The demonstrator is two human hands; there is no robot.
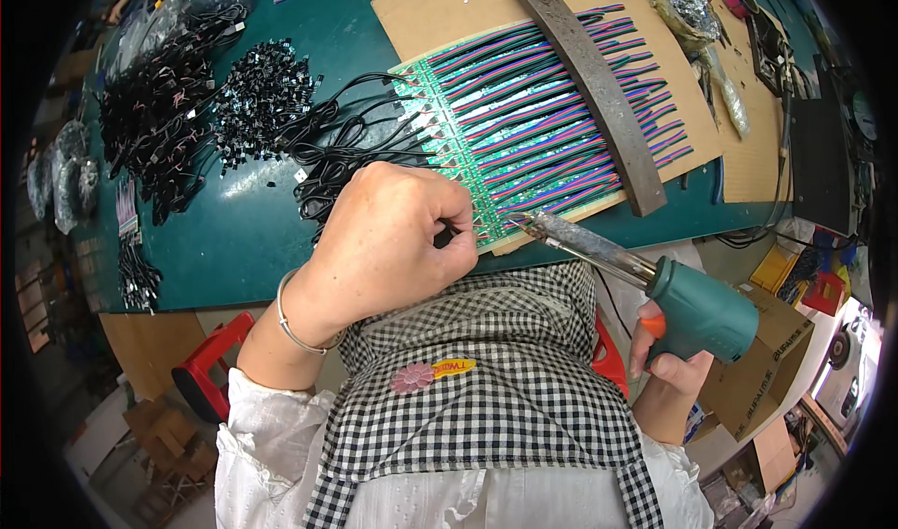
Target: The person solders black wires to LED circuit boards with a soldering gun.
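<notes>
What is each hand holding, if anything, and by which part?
The right hand holds the green soldering gun by its handle. The left hand pinches near the green circuit board; anything held is hidden.

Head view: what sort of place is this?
Most likely an electronics assembly workshop: green circuit boards with rows of coloured wires, a soldering gun in the right hand, and piled black cables.
</notes>
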